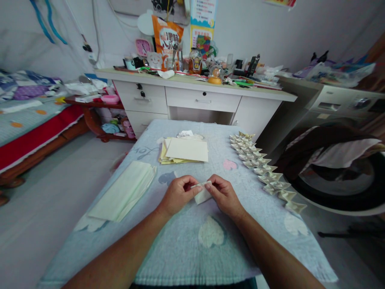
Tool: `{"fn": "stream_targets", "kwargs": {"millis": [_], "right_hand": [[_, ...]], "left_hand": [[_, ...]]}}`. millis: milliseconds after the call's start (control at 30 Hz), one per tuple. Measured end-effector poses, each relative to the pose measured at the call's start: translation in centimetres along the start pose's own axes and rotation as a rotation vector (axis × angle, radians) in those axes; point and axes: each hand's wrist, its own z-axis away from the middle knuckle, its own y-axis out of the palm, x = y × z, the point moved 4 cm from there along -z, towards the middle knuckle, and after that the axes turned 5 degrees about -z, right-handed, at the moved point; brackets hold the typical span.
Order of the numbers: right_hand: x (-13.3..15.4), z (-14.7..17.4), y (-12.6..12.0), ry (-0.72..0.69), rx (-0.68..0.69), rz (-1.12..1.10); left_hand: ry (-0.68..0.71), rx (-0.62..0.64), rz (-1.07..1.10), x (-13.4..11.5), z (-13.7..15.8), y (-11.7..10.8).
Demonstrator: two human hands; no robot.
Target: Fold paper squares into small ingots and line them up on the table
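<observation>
Between my two hands is a small folded piece of paper point(202, 196), pale cream, held just above the cloth. My left hand point(179, 193) pinches its left upper edge between thumb and fingers. On the other side my right hand point(224, 194) grips the right upper edge the same way, thumb on the near face. Fingertips behind the paper are partly hidden. Beyond my hands lies a stack of cream and yellow paper sheets point(187, 150). A pile of long pale green paper point(122, 191) rests to the left. Folded paper boats point(261, 164) stand in rows along the right side.
A light blue cloth with heart prints point(180, 249) covers the table. Behind it stands a white desk point(202, 98) crowded with jars, a snack bag point(167, 42) and a pink clock point(143, 47). A washing machine point(339, 168) is at right, a bed point(33, 120) at left.
</observation>
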Motion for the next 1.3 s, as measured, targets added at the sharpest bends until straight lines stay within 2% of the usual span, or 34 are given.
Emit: {"fn": "stream_targets", "kwargs": {"millis": [333, 700, 933, 1100, 1300], "right_hand": [[0.6, -0.1, -0.6, -0.035, -0.048, 0.016], [0.3, -0.1, -0.2, -0.04, -0.036, 0.121], [0.1, 0.0, 0.5, -0.002, 0.026, 0.148], [0.1, -0.1, 0.3, 0.025, 0.052, 0.092], [0.1, 0.0, 0.5, 0.006, 0.084, 0.159]], "left_hand": [[-0.023, -0.02, 0.087, 0.3, 0.0, -0.8], [0.07, -0.061, -0.034, -0.4, 0.2, -0.7], [0.021, 0.087, 0.045, -0.2, 0.2, 0.6], [-0.012, 0.079, 0.146, -0.1, 0.1, 0.4], [0.031, 0.078, 0.17, -0.2, 0.1, 0.6]]}}
